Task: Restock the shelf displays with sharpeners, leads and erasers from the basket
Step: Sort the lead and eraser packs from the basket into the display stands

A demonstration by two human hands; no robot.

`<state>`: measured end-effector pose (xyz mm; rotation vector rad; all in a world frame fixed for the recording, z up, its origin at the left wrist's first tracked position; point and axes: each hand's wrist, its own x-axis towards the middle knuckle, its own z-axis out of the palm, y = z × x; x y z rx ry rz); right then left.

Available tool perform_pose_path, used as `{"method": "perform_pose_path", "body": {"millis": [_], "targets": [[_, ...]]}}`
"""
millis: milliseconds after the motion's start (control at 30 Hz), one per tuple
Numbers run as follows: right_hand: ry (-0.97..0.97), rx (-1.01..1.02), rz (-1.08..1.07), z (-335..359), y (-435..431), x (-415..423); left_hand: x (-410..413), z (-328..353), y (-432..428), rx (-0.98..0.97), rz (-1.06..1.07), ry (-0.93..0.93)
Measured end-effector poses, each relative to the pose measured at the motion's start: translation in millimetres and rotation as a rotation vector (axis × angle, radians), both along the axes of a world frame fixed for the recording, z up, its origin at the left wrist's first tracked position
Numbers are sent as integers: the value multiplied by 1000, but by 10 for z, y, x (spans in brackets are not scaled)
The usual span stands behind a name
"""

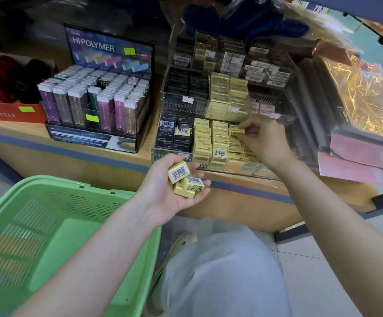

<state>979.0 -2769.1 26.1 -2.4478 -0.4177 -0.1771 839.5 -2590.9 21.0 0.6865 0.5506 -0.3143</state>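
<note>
Knee in pale trousers (pixel 220 271) is right under the camera, with a shoe (pixel 183 241) poking out beside it, and the green basket (pixel 48 178) sits on the floor just to the left. Left hand (pixel 163 195) is palm up in front of the shelf (pixel 71 148), fingers curled loosely round a little pile of erasers (pixel 179 172) – three yellow ones as far as I can tell, barcodes facing up. Right hand (pixel 263 143) reaches into the bottom tier of the clear display rack (pixel 231 171) and pinches one more eraser (pixel 236 130) between thumb and fingertips, held just above the yellow rows (pixel 211 143) already packed in there. Black erasers (pixel 174 133) fill the section to the left of the yellow ones, and the tiers higher up hold more black and yellow stock – labels too blurry to read. Left of the rack stands a cardboard display (pixel 108 49) marked HI-POLYMER, full of slim upright packs (pixel 94 92), and a red box (pixel 12 114) is at the far left. Pink packets (pixel 364 154) and shiny gold wrapping (pixel 364 92) lie on the right.
</note>
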Motion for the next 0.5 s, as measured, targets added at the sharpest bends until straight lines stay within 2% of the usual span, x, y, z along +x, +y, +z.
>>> {"method": "perform_pose_path", "body": {"millis": [133, 300, 400, 500], "targets": [[-108, -125, 37, -6, 9, 54, 31, -11, 29, -3, 3, 4], [-204, -162, 60, -64, 53, 119, 51, -31, 42, 4, 7, 19], [-223, -123, 43, -74, 91, 32, 52, -51, 43, 5, 18, 42], [-168, 47, 88, -6, 182, -306, 54, -63, 40, 29, 14, 76]]}}
